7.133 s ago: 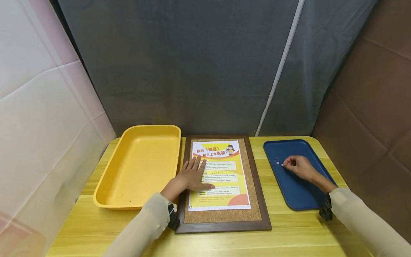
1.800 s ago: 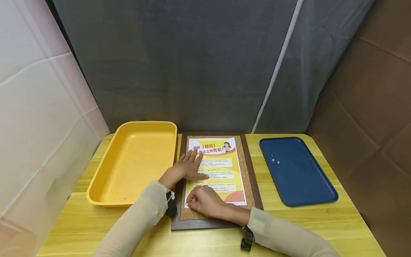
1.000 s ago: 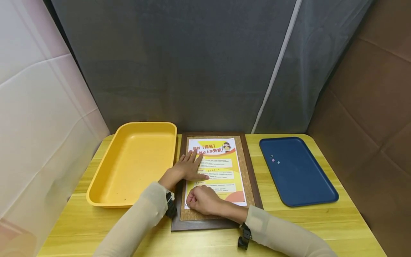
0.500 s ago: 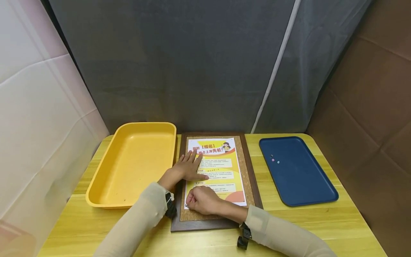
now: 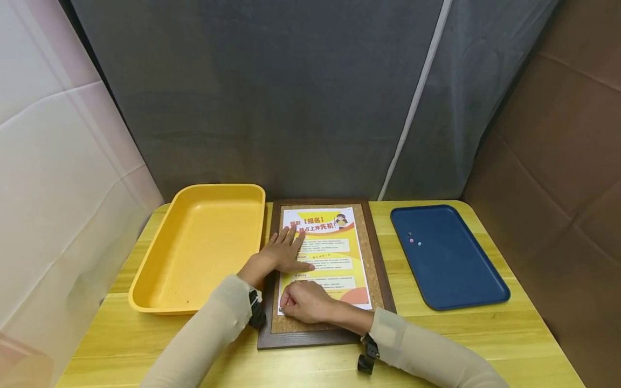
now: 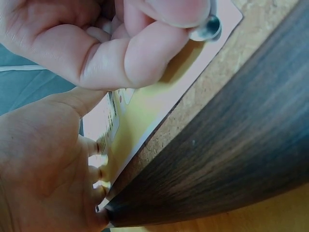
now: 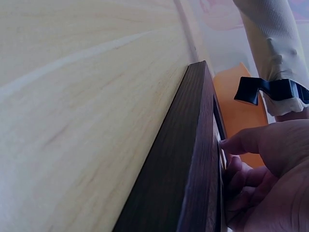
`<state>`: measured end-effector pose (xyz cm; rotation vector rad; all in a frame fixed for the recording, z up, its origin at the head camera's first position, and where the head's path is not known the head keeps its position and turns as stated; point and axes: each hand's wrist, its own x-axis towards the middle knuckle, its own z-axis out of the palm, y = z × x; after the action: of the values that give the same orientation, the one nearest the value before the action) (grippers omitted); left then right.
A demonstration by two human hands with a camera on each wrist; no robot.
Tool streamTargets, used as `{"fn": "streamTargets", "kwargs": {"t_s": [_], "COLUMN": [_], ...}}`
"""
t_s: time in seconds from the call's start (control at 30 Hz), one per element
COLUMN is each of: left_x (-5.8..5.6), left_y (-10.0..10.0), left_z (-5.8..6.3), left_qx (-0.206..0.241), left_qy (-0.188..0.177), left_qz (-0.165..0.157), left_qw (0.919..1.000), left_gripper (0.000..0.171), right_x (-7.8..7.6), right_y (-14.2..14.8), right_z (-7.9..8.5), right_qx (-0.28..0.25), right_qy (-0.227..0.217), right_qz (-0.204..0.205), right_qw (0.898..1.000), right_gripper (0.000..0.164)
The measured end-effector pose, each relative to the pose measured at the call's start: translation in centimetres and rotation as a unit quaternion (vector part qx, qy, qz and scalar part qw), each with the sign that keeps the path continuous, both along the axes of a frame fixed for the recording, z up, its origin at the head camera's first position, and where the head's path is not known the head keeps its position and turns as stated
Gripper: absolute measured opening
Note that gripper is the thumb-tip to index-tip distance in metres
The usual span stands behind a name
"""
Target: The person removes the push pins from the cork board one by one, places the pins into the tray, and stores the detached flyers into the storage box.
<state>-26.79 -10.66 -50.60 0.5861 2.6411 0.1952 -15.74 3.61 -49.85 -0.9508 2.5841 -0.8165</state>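
Observation:
A yellow-and-white printed poster (image 5: 335, 249) lies on a cork board (image 5: 372, 264) with a dark wooden frame. My left hand (image 5: 283, 255) rests flat on the poster's left side, fingers spread. Down at the poster's lower-left corner, my right hand (image 5: 306, 302) has its fingers curled, with thumb and forefinger pinching a thumbtack. The left wrist view shows that thumbtack (image 6: 211, 29) up close: a round, shiny silver head against the paper's white corner. From the right wrist side, the board's frame (image 7: 193, 145) hides the fingertips' contact.
A deep yellow tray (image 5: 137, 291) stands left of the board. On the right lies a blue tray (image 5: 461, 275) with several tiny pieces, including a pink one (image 5: 411, 240) and a white one (image 5: 419, 244). Dark cloth (image 5: 291, 108) hangs behind the wooden table (image 5: 436, 345).
Earlier my right hand was at the blue tray, fingers at the white piece, which now lies there. It has since come to the poster's lower-left corner. The left hand has stayed put.

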Motion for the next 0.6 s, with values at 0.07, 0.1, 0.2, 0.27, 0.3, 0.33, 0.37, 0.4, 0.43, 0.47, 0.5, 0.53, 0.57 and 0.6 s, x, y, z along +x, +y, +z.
{"fn": "streamTargets", "kwargs": {"t_s": [0.07, 0.1, 0.2, 0.27, 0.3, 0.33, 0.37, 0.4, 0.43, 0.47, 0.5, 0.53, 0.57, 0.6], "left_x": [0.0, 0.1, 0.3, 0.4, 0.5, 0.5, 0.5, 0.5, 0.4, 0.3, 0.3, 0.2, 0.2, 0.2], "left_y": [0.0, 0.0, 0.1, 0.1, 0.2, 0.2, 0.2, 0.1, 0.1, 0.1, 0.1, 0.0, 0.0, 0.0], "left_z": [0.1, 0.2, 0.7, 1.1, 1.3, 1.3, 1.3, 1.3, 1.2, 1.0, 0.9, 0.6, 0.5, 0.4], "left_qx": [-0.001, -0.001, -0.004, -0.004, -0.001, -0.003, -0.002, -0.001, 0.001, 0.001, 0.003, 0.001, 0.002, 0.003], "left_qy": [-0.001, -0.002, -0.006, -0.008, -0.007, -0.008, -0.009, -0.009, -0.008, -0.008, -0.007, -0.008, -0.007, -0.005], "left_qz": [0.0, 0.0, 0.0, 0.0, 0.001, 0.001, 0.002, 0.002, 0.001, 0.001, 0.0, 0.0, -0.001, -0.001], "left_qw": [1.0, 1.0, 1.0, 1.0, 1.0, 1.0, 1.0, 1.0, 1.0, 1.0, 1.0, 1.0, 1.0, 1.0], "left_gripper": [0.11, 0.11, 0.11, 0.11, 0.11, 0.111, 0.111, 0.112, 0.112, 0.112, 0.111, 0.111, 0.111, 0.111], "right_x": [0.0, -0.1, -0.2, -0.2, -0.2, -0.2, -0.2, -0.2, -0.1, -0.1, -0.1, -0.1, -0.1, 0.0], "right_y": [0.0, 0.0, 0.0, 0.0, 0.0, 0.0, 0.0, 0.0, 0.0, 0.0, 0.0, 0.0, 0.0, 0.1], "right_z": [0.0, 0.0, 0.0, 0.0, 0.0, 0.0, 0.1, 0.1, 0.1, 0.0, 0.0, 0.0, 0.1, 0.0], "right_qx": [0.002, 0.005, 0.014, 0.016, 0.017, 0.016, 0.016, 0.013, 0.012, 0.013, 0.013, 0.014, 0.014, 0.014], "right_qy": [0.0, 0.002, 0.014, 0.018, 0.019, 0.018, 0.017, 0.015, 0.013, 0.013, 0.013, 0.013, 0.013, 0.012], "right_qz": [0.001, 0.002, 0.003, 0.005, 0.006, 0.007, 0.008, 0.009, 0.009, 0.009, 0.009, 0.009, 0.009, 0.009], "right_qw": [1.0, 1.0, 1.0, 1.0, 1.0, 1.0, 1.0, 1.0, 1.0, 1.0, 1.0, 1.0, 1.0, 1.0], "right_gripper": [0.01, 0.01, 0.009, 0.009, 0.009, 0.009, 0.009, 0.009, 0.009, 0.009, 0.009, 0.009, 0.009, 0.009]}}
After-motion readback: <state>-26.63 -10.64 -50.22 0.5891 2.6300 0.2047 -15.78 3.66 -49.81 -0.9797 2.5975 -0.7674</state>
